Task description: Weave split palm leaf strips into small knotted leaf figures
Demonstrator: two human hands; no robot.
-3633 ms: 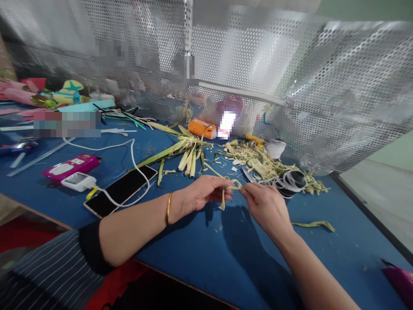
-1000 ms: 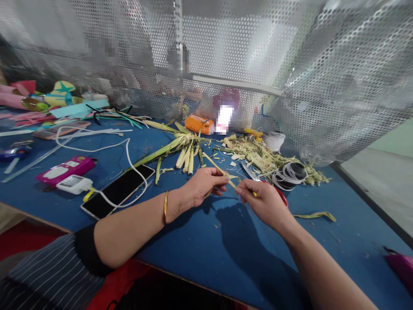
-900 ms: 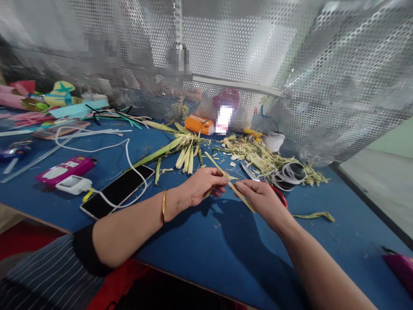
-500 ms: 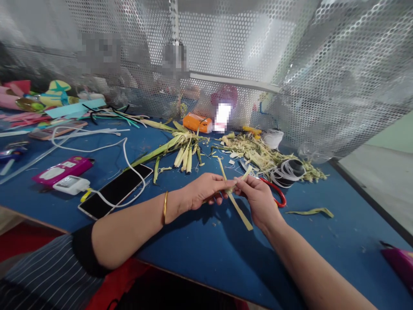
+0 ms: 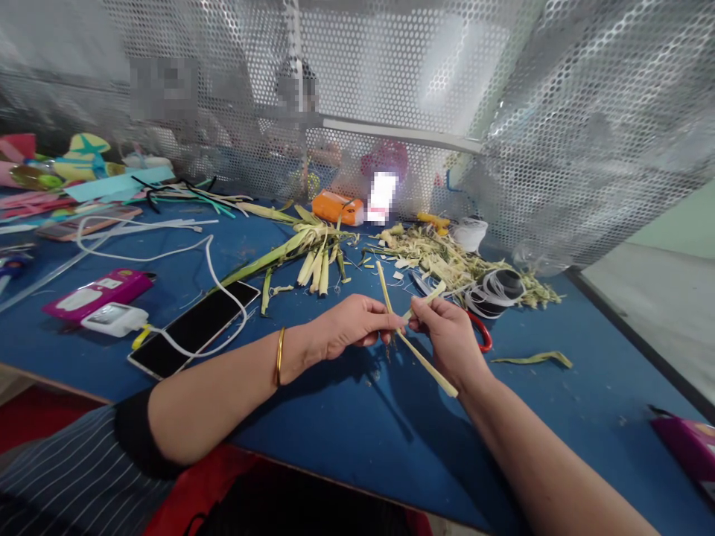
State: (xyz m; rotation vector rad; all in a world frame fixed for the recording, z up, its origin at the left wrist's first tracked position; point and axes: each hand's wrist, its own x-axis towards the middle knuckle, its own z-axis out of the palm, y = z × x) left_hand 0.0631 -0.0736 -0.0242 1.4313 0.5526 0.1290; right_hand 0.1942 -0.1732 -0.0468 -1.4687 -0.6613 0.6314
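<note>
Above the blue table (image 5: 335, 417), my left hand (image 5: 363, 324) pinches crossed pale-green leaf strips (image 5: 427, 362) where they meet. One strip juts up past my thumb, and a longer end slants down to the right. My right hand (image 5: 447, 335) is closed, thumb against forefinger, on another strip end (image 5: 434, 292) that pokes out above the fingers. Both hands are almost touching at the crossing, and the fingers hide how the strips are joined there. Just behind my right hand lie red-handled scissors (image 5: 481, 333), partly covered by it.
Leaf scraps (image 5: 447, 257) and a spool of white cord (image 5: 499, 290) lie beyond my right hand. A bundle of leaf strips (image 5: 313, 242), an orange packet (image 5: 337, 208) and a black phone (image 5: 195, 327) with a white cable are further left. A perforated sheet (image 5: 391, 82) hangs behind.
My right hand has shifted slightly, and the long lower strip end now slants further right and looks narrower. The view has moved a little; both hands keep their pinch.
</note>
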